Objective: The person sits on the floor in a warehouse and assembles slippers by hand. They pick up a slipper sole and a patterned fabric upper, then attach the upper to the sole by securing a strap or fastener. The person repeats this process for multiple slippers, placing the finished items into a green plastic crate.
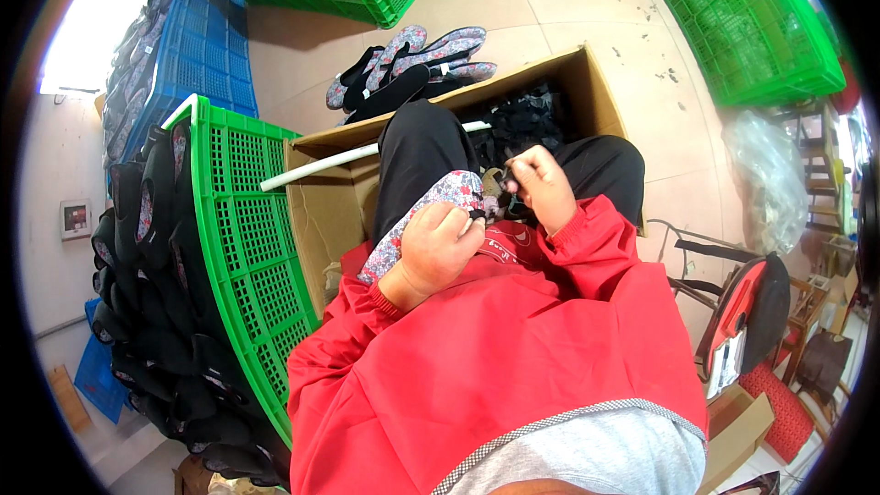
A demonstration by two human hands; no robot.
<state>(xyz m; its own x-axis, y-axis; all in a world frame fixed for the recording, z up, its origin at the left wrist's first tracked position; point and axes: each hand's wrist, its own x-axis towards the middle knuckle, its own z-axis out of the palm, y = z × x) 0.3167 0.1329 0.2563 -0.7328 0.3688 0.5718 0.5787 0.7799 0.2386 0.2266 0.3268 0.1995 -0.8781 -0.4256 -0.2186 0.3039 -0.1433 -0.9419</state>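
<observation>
My left hand (435, 247) is closed around a slipper (451, 187) with a floral-patterned sole, which lies slanted over my lap. A bit of black material shows at the fingertips of that hand. To its right, my right hand (543, 185) is raised with its fingers pinched on something small and dark, too little of it showing to name. Beyond my knees, a cardboard box (600, 82) holds black scraps (522, 119). A small pile of black slippers (394, 87) with floral soles lies on the floor past the box.
A green crate (247, 247) stands at my left, beside many stacked black slippers (151, 266). A white rod (321, 168) lies across the box. Farther off are a blue crate (211, 46) and another green crate (733, 23). At right stands a red-and-black chair (747, 312).
</observation>
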